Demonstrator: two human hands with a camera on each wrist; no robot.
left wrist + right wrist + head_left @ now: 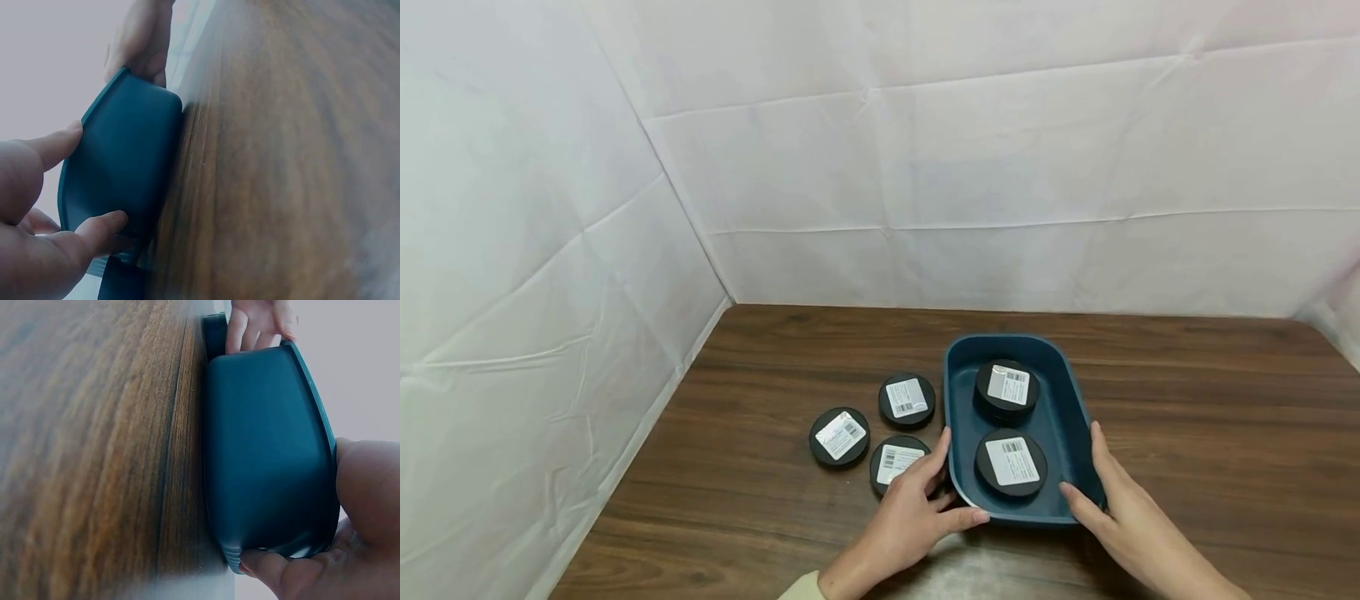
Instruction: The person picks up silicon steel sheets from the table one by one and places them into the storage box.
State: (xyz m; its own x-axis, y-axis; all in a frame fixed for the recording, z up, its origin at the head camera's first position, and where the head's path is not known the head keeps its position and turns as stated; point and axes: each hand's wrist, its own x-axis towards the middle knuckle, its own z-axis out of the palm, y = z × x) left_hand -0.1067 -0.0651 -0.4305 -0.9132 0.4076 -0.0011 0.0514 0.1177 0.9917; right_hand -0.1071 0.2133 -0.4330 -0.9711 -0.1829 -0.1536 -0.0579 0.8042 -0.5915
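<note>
While the near end of a blue tray (pixel 1054 421) is grasped from both sides, its left corner is pinched by the left hand (pixel 913 512), the thumb laid on the near rim and the fingers set against the outer wall. Its right corner is gripped by the right hand (pixel 1120 508), with the thumb placed at the rim and the fingers spread along the outside. Whether the tray's base is touching the wooden table (pixel 737 517) cannot be told. Inside, a far labelled disc (pixel 1007 385) and a near labelled disc (pixel 1011 462), both black, are lined up with white stickers facing up. To the left of the tray, three loose black discs (pixel 839 437) are grouped on the wood, the nearest partly hidden by the left hand. Beyond, the table is bordered by white sheeting (pixel 1000 150).
</note>
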